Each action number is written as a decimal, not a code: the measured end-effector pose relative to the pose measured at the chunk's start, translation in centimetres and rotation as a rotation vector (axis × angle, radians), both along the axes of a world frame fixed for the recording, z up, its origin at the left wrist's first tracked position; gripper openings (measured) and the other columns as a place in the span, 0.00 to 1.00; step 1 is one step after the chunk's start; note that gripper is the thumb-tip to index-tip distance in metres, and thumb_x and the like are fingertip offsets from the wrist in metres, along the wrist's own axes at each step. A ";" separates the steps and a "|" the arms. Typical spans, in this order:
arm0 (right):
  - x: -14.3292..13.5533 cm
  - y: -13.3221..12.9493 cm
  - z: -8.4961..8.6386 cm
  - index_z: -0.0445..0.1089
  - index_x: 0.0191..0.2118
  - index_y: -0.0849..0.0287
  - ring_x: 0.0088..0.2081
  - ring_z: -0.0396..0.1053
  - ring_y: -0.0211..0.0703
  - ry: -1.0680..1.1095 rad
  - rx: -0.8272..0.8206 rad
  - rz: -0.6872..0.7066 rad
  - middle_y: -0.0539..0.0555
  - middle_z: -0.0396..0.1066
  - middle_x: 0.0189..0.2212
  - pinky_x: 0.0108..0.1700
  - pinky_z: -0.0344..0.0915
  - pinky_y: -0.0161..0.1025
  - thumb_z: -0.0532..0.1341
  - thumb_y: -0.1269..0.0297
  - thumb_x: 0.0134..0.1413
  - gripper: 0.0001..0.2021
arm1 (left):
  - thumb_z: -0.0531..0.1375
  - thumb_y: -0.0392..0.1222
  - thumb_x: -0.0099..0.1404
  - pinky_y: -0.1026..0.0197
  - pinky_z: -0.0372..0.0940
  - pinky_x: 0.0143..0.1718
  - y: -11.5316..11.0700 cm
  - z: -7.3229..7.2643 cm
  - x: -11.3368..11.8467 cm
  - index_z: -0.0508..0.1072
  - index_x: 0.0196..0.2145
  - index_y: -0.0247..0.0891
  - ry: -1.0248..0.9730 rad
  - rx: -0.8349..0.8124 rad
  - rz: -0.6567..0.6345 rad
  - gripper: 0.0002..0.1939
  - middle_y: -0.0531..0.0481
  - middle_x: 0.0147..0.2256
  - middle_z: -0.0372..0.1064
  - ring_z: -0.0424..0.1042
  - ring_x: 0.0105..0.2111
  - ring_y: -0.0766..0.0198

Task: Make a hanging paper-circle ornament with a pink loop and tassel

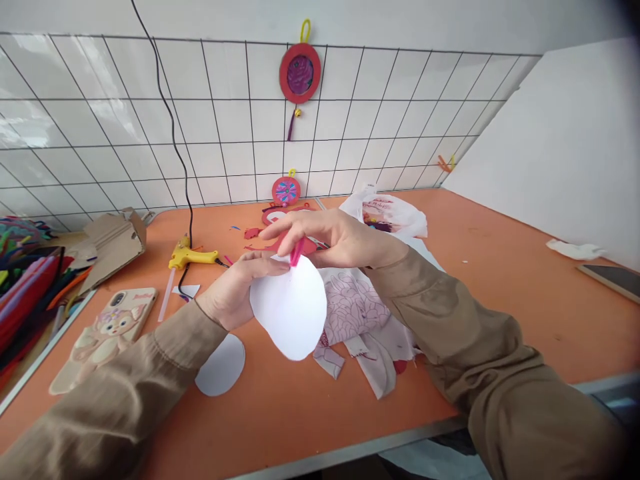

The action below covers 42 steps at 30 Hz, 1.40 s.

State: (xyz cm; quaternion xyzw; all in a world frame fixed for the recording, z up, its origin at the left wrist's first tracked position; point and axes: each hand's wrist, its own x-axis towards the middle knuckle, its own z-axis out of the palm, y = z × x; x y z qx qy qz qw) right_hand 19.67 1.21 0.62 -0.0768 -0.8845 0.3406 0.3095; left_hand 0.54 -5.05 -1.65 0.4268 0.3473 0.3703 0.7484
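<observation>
My left hand (237, 287) grips a white paper disc (290, 310) by its upper left edge, thumb on the near face. At the disc's top edge stands a pink strip bent in a loop (297, 252). The fingers of my right hand (335, 237) close around this pink loop, pressing it near the disc; the exact contact is partly hidden by the fingers. Below my left wrist a second white disc (221, 365) lies flat on the orange table (280, 427). Printed fabric pieces (355, 300) are heaped under my right forearm.
On the left are a yellow glue gun (193, 255) with a black cord, a phone in a cartoon case (107, 337), torn cardboard (115, 247) and colourful pipe cleaners (30, 300). Behind stand a plastic bag (395, 210) and a round red ornament (287, 191); another ornament (300, 73) hangs on the tiled wall.
</observation>
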 end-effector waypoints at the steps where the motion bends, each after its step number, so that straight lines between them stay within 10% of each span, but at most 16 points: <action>1: 0.0 0.1 -0.1 0.76 0.39 0.58 0.57 0.67 0.47 0.007 0.027 0.016 0.57 0.70 0.53 0.58 0.66 0.46 0.66 0.70 0.53 0.06 | 0.69 0.43 0.46 0.63 0.63 0.24 0.0 -0.1 0.1 0.77 0.26 0.33 0.000 -0.006 -0.012 0.11 0.48 0.24 0.72 0.70 0.24 0.61; 8: 0.1 0.3 0.1 0.75 0.32 0.61 0.53 0.70 0.46 0.025 0.112 0.056 0.58 0.76 0.44 0.56 0.66 0.47 0.65 0.68 0.54 0.02 | 0.64 0.51 0.53 0.58 0.64 0.29 0.2 0.1 0.2 0.75 0.26 0.34 0.180 0.087 -0.061 0.15 0.46 0.24 0.71 0.71 0.27 0.58; 16: 0.1 -2.1 1.5 0.70 0.27 0.62 0.27 0.62 0.32 -0.273 0.216 -0.446 0.48 0.68 0.23 0.30 0.57 0.34 0.60 0.77 0.47 0.05 | 0.58 0.56 0.63 0.57 0.66 0.42 1.5 1.3 -2.2 0.80 0.40 0.38 0.421 0.426 0.213 0.20 0.43 0.44 0.77 0.73 0.47 0.53; 21: -0.5 -2.3 1.4 0.69 0.27 0.62 0.28 0.63 0.34 -0.242 0.083 -0.503 0.49 0.68 0.24 0.30 0.58 0.34 0.62 0.71 0.48 0.02 | 0.68 0.51 0.53 0.61 0.61 0.27 0.7 1.6 -1.5 0.78 0.30 0.35 0.561 0.522 0.090 0.15 0.48 0.25 0.73 0.71 0.27 0.61; 27: -0.3 -1.8 1.6 0.72 0.32 0.62 0.29 0.69 0.35 0.053 -0.354 -0.323 0.52 0.73 0.27 0.30 0.64 0.34 0.65 0.61 0.51 0.08 | 0.68 0.49 0.51 0.61 0.62 0.27 0.6 1.1 -1.0 0.75 0.27 0.34 0.400 0.399 0.185 0.14 0.49 0.25 0.72 0.72 0.28 0.60; 42: -1.4 -2.9 1.4 0.68 0.21 0.60 0.21 0.63 0.32 0.005 -0.226 -0.519 0.49 0.67 0.18 0.22 0.58 0.32 0.63 0.66 0.50 0.10 | 0.66 0.50 0.54 0.62 0.60 0.25 -0.2 1.0 -0.3 0.77 0.25 0.34 0.416 0.437 0.171 0.14 0.49 0.24 0.72 0.68 0.25 0.64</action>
